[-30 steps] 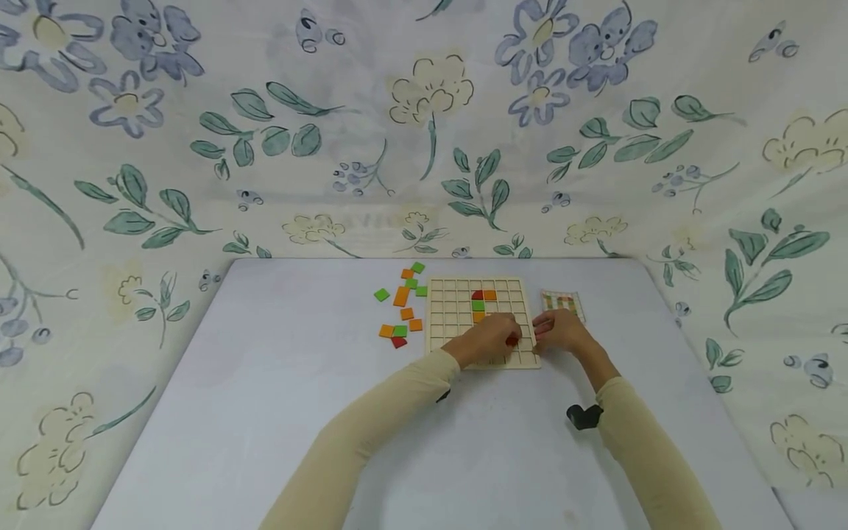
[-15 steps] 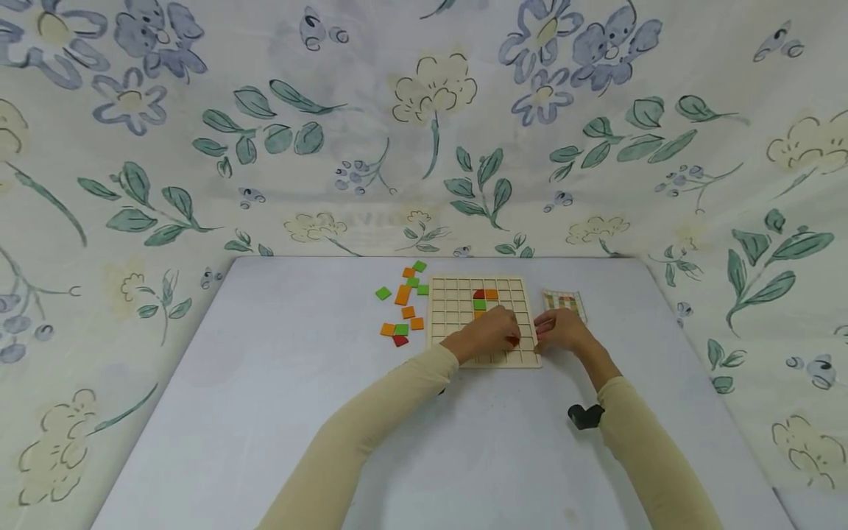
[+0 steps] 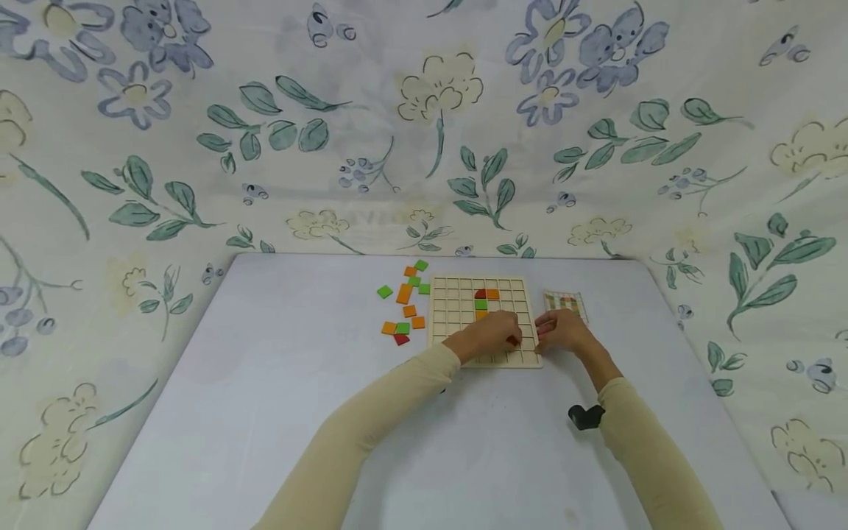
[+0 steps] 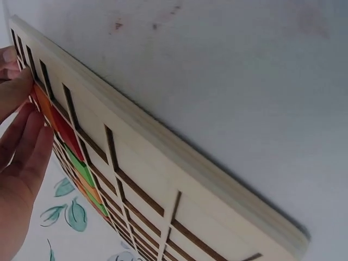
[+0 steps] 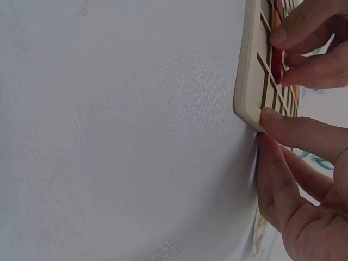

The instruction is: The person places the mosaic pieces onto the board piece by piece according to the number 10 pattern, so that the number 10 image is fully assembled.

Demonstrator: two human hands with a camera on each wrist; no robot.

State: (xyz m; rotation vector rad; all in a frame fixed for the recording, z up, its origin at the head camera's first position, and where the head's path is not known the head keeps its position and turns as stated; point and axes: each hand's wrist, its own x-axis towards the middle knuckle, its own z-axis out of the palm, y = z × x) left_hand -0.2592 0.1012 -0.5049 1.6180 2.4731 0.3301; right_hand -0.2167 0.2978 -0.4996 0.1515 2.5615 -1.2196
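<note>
A square wooden grid board (image 3: 445, 313) lies flat on the white table. My left hand (image 3: 486, 335) reaches over its middle. In the right wrist view, the left thumb and fingers pinch a red tile (image 5: 277, 69) at the board's surface. Up from that hand, a red rounded tile (image 3: 480, 294), an orange tile (image 3: 493, 294) and a green tile (image 3: 481, 304) sit in grid cells. Another orange tile (image 3: 481, 315) is partly hidden by the hand. My right hand (image 3: 562, 331) grips the board's near right corner, thumb on top and fingers against the side.
Loose orange, green and red tiles, among them a larger orange rectangle (image 3: 403, 294), lie left of the board. A patterned card (image 3: 566, 300) lies beyond the right hand, partly covered by it. A black object (image 3: 586, 417) shows by the right cuff. Floral cloth (image 3: 371, 147) hangs behind the table.
The head view has shifted slightly. Both hands, the red tile and the board stay where they were.
</note>
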